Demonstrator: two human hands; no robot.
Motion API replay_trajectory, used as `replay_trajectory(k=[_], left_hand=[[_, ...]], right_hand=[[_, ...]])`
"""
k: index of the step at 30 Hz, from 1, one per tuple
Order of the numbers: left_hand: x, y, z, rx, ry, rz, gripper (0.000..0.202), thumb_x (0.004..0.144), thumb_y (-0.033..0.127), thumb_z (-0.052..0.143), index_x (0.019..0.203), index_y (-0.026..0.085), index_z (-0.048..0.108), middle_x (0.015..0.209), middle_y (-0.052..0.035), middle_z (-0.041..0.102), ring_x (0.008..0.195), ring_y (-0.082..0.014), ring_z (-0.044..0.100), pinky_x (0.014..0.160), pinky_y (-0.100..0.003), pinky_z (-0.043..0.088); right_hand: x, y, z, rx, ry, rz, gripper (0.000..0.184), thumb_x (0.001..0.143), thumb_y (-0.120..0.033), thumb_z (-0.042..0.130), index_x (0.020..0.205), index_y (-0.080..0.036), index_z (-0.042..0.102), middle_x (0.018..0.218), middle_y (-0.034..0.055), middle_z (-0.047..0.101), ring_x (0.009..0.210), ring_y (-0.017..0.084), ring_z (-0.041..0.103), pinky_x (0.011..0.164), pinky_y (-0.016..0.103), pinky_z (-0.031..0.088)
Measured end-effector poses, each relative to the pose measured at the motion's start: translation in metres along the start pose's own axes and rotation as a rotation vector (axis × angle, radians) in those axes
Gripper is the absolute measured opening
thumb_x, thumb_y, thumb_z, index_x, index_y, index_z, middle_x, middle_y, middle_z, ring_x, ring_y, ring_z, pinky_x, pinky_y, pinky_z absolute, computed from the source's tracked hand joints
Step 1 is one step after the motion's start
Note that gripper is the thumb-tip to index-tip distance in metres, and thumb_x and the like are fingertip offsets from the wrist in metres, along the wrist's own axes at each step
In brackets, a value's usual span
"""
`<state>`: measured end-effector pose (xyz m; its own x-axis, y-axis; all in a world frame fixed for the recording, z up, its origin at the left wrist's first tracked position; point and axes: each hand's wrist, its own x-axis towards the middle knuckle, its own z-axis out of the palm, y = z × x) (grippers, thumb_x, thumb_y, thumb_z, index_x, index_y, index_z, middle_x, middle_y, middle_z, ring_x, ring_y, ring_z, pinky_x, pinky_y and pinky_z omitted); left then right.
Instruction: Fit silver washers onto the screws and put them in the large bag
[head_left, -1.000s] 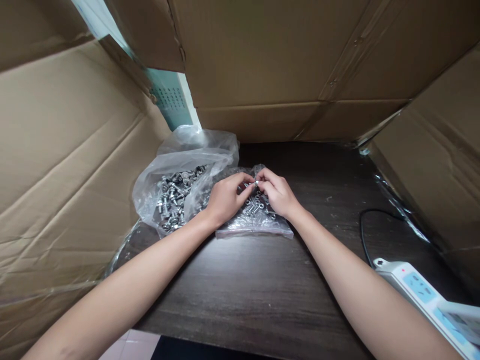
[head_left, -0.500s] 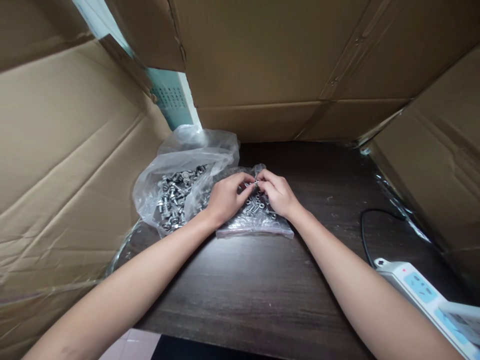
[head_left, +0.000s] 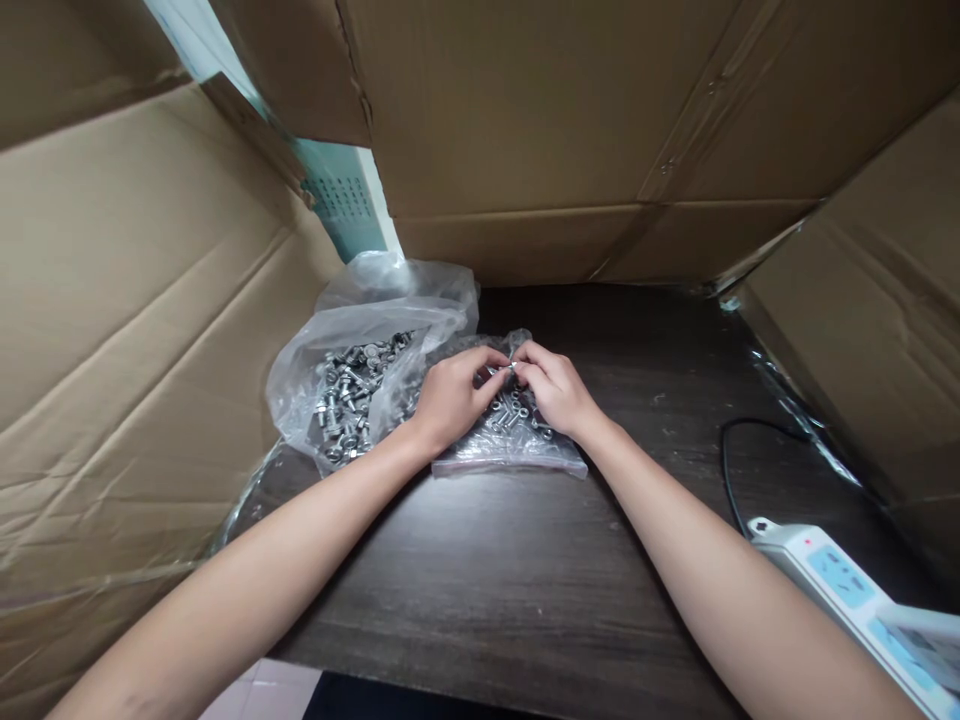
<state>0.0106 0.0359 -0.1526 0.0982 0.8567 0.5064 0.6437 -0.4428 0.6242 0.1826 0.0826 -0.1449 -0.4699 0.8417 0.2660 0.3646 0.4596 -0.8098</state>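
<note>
My left hand [head_left: 459,390] and my right hand [head_left: 553,388] meet fingertip to fingertip above a flat clear zip bag [head_left: 495,462]. Both pinch a small shiny metal fastener [head_left: 512,367]; fingers cover most of it, so its exact kind is hard to see. Loose screws [head_left: 511,414] and small nuts or rings lie on the zip bag, just below my fingers. To the left of my left hand, a larger open plastic bag [head_left: 292,375] holds a heap of metal bolts [head_left: 349,395].
Cardboard panels [head_left: 525,120] stand around the back and both sides of the dark wooden table [head_left: 480,590]. A white power strip [head_left: 817,560] with a black cable [head_left: 724,460] sits at the right, beside my right forearm.
Both hands stay in the same place. The fingertips have shifted slightly around the small fastener, which is now more covered; the bags have not moved.
</note>
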Motion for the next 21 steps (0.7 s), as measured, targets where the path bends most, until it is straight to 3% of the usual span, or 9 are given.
replay_trajectory(k=[11, 21], left_hand=[[-0.0009, 0.0001, 0.0011, -0.012, 0.008, -0.002, 0.011, 0.09, 0.017, 0.071, 0.1, 0.019, 0.073, 0.094, -0.0015, 0.077, 0.077, -0.0154, 0.071, 0.071, -0.026, 0.054], [-0.0005, 0.0015, 0.0, -0.019, 0.009, -0.012, 0.012, 0.088, 0.016, 0.07, 0.099, 0.018, 0.072, 0.088, -0.0004, 0.076, 0.073, -0.0145, 0.07, 0.069, -0.025, 0.053]], right_hand=[[-0.0009, 0.0019, 0.0022, -0.031, 0.006, -0.015, 0.029, 0.093, -0.035, 0.041, 0.068, -0.021, 0.047, 0.065, 0.0006, 0.053, 0.064, 0.016, 0.05, 0.066, 0.03, 0.034], [-0.0015, 0.0018, 0.0039, -0.091, 0.02, -0.003, 0.036, 0.095, -0.037, 0.04, 0.063, -0.021, 0.04, 0.058, -0.0009, 0.044, 0.058, 0.015, 0.044, 0.06, 0.03, 0.027]])
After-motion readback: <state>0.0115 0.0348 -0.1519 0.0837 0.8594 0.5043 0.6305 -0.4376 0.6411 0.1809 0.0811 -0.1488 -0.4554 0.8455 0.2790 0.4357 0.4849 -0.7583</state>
